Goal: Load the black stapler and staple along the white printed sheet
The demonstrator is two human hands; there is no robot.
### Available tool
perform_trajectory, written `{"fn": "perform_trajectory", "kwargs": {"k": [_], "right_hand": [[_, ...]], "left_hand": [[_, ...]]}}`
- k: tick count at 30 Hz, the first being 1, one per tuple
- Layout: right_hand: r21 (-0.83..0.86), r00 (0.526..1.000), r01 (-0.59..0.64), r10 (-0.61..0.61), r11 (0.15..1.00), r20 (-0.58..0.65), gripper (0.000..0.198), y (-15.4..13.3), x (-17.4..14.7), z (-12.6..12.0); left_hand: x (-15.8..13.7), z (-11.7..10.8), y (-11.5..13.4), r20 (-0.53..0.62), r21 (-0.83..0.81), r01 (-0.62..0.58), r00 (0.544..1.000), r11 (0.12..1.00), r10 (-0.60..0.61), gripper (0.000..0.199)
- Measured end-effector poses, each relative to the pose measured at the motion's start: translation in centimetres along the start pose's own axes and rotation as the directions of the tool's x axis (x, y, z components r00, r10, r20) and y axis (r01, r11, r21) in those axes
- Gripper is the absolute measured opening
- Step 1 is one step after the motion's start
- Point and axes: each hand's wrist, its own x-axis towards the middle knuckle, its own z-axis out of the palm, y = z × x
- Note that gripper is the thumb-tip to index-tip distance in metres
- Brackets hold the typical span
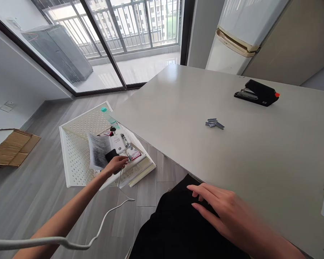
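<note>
My left hand (118, 164) reaches down into a white basket (75, 162) on the floor, its fingers drawn together beside a small red-and-white box (135, 155). What they hold, if anything, is too small to make out. Around it lie a printed sheet (99, 153), a white box (117, 143), a black item (112, 154) and several metal staple strips (129, 145). My right hand (218, 205) hovers at the table's near edge over my lap, fingers apart and holding nothing. On the white table (178, 118) are a few staple strips (214, 124) and a black stapler (257, 92).
A clear bottle (109, 117) with a green cap stands in the basket's far corner. A white cable (108, 212) runs across the foreground. Flattened cardboard (13, 147) lies at left. Beyond are a sliding glass door (105, 43) and a fridge (236, 39).
</note>
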Motion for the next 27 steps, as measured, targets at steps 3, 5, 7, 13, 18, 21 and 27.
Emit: {"fn": "perform_trajectory", "kwargs": {"k": [3,5,7,13,18,21,27], "right_hand": [[-0.001,1.0,-0.004,0.004,1.0,0.005,0.032,0.1,0.0,0.2],[0.005,1.0,-0.008,0.007,1.0,0.015,0.032,0.2,0.0,0.3],[0.012,1.0,-0.013,0.013,1.0,0.024,0.032,0.3,-0.1,0.4],[0.031,1.0,-0.016,0.016,0.999,0.022,0.032,0.3,-0.2,0.2],[0.015,1.0,-0.002,0.002,1.0,0.014,0.032,0.3,-0.1,0.2],[0.006,1.0,-0.001,0.001,1.0,0.012,0.031,0.3,-0.1,0.2],[0.007,1.0,-0.001,0.001,1.0,0.005,0.032,0.5,-0.1,0.3]], "left_hand": [[1.2,1.5,0.5,-0.061,0.249,-0.199,0.973,0.948,0.221,0.035],[2.2,2.7,1.0,-0.06,0.39,-0.292,0.938,0.873,0.341,0.036],[3.2,3.7,1.3,-0.045,0.504,-0.341,0.907,0.793,0.419,0.037],[4.1,4.2,0.7,-0.048,0.712,-0.341,0.848,0.613,0.527,0.038],[4.1,4.3,-0.2,-0.075,0.8,-0.305,0.803,0.517,0.591,0.038],[4.1,4.5,-0.2,-0.059,0.836,-0.317,0.759,0.448,0.648,0.036],[4.5,4.2,0.4,0.075,0.861,-0.414,0.677,0.295,0.733,0.033]]}}
